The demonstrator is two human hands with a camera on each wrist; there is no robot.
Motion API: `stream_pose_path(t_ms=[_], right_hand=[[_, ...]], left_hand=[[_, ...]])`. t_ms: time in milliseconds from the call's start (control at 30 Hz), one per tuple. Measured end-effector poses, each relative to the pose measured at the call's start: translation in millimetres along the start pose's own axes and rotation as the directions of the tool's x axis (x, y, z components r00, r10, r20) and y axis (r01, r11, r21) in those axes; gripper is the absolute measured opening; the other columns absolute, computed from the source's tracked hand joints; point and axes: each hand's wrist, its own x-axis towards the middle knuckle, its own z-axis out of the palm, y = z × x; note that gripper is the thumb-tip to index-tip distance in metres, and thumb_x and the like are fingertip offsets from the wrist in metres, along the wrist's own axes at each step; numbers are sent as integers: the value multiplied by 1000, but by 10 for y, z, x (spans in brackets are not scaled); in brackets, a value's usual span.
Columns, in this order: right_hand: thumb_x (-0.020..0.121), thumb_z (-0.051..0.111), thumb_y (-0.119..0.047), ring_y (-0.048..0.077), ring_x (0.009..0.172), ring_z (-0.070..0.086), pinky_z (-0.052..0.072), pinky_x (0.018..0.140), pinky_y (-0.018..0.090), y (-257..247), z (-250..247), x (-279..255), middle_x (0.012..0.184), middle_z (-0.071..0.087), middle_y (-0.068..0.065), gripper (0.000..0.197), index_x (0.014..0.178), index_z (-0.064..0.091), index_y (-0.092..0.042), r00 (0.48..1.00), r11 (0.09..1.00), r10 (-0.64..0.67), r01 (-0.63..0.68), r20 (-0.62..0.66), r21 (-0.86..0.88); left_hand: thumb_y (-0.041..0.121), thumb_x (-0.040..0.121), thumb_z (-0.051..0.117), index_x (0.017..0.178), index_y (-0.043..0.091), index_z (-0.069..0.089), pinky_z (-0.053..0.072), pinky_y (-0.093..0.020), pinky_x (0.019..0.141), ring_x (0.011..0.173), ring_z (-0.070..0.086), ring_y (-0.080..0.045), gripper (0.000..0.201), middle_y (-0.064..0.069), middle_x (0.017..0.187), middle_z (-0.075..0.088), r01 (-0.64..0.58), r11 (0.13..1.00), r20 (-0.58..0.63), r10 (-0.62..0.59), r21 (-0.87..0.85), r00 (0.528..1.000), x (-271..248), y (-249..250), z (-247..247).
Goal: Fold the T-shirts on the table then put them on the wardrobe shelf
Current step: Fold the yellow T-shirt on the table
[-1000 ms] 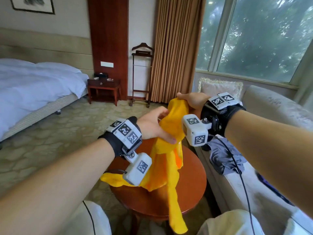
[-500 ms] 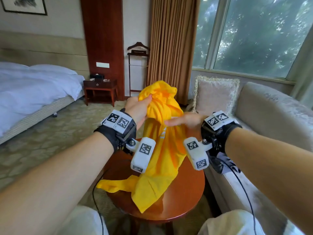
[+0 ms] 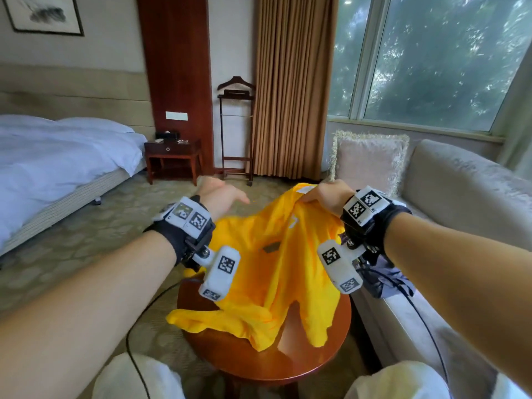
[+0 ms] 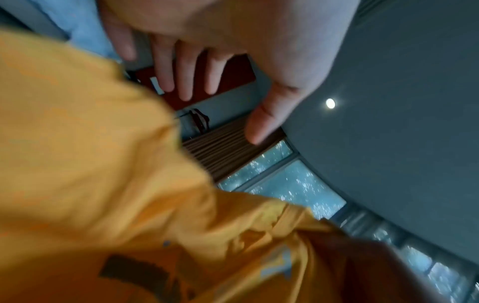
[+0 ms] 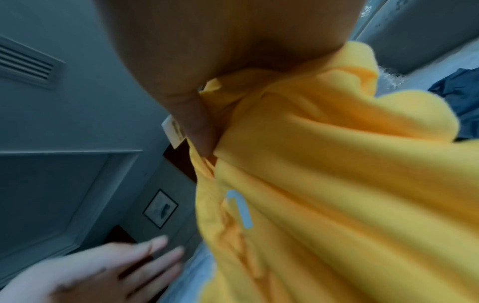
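While the right hand [image 3: 326, 194] pinches the yellow shirt [image 3: 259, 277] near its collar tag, lifting it so its lower part drapes on the round table [image 3: 316, 358], the left hand [image 3: 221, 197] hovers empty with fingers spread, so spreading seems underway, and it must next catch the opposite shoulder.

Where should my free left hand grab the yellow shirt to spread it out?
Probably the top edge of the shirt, on its left side, level with where the right hand pinches it near the white label. The left hand is open beside that edge, so come in from the left. The cloth sags from one grip onto the table; a second hold should pull it flat.
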Motion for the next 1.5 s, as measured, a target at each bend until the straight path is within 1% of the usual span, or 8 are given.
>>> stream_pose_path(t_ms=[167, 367, 500, 767, 900, 1133, 1267, 1500], right_hand=[[82, 73, -24, 11, 69, 49, 40, 60, 26, -214, 91, -142, 89, 57, 3, 28, 102, 62, -9, 996, 997, -79, 78, 42, 20], [80, 76, -22, 12, 83, 54, 44, 72, 24, -218, -113, -166, 105, 66, 3, 36, 114, 70, -14, 990, 989, -142, 142, 21, -27], [72, 83, -20, 4, 70, 51, 44, 75, 25, -113, -267, -85, 79, 60, -7, 27, 98, 75, -16, 992, 994, -106, 104, -65, -36], [84, 65, -22, 22, 76, 66, 59, 72, 34, 84, -327, -30, 82, 68, 3, 10, 84, 72, -15, 971, 973, -60, 5, -230, -231], [86, 65, -35, 20, 53, 51, 38, 46, 20, 216, -411, -140, 66, 58, 6, 24, 79, 67, -12, 958, 967, -3, -70, -287, -245], [83, 65, -52, 18, 53, 49, 32, 44, 20, 168, -448, -380, 65, 56, 3, 35, 71, 62, -20, 955, 990, -47, 5, -294, -143], [71, 73, -61, 18, 61, 58, 43, 47, 23, -2, -547, -611, 73, 62, 2, 41, 75, 63, -21, 954, 999, -51, 48, -294, -17], [62, 81, -56, 24, 85, 61, 48, 70, 32, -309, -901, -1121, 107, 65, 10, 74, 114, 63, -6, 965, 993, -103, 113, -243, 30]], left_hand=[[43, 56, 92, 110, 24, 67, 52, -38, 94, 100, 66, -13, 62, 7, 106, 72, -283, 959, 387, 248, 33, 888, -266, 40, 362], [43, 67, 86, 59, 10, 56, 30, -21, 48, 53, 47, -9, 45, -1, 56, 51, -438, 892, 226, 406, 114, 885, -79, -81, 412], [47, 62, 86, 72, -12, 61, 27, -28, 57, 59, 41, -18, 65, -9, 62, 46, -418, 906, 213, 397, 60, 893, -4, -141, 311], [32, 90, 62, 55, 16, 39, 30, -31, 57, 57, 39, -23, 45, -5, 55, 38, -349, 929, -33, 355, 123, 934, -11, -36, 245], [23, 102, 39, 68, 11, 44, 40, -41, 86, 95, 51, -34, 37, -13, 84, 54, -284, 895, -132, 346, 345, 929, -115, 37, 71], [41, 98, 44, 100, -6, 65, 30, -33, 54, 75, 54, -35, 52, -26, 89, 63, -129, 990, -251, 140, 60, 958, -237, 143, -111], [42, 88, 60, 51, 14, 43, 26, -32, 51, 66, 47, -28, 49, -5, 55, 44, -246, 969, -314, 229, -13, 921, -400, 295, -348], [61, 61, 70, 43, 20, 41, 33, -33, 57, 56, 49, -23, 54, -5, 54, 48, -442, 893, -143, 450, 83, 882, -842, 694, -929]])
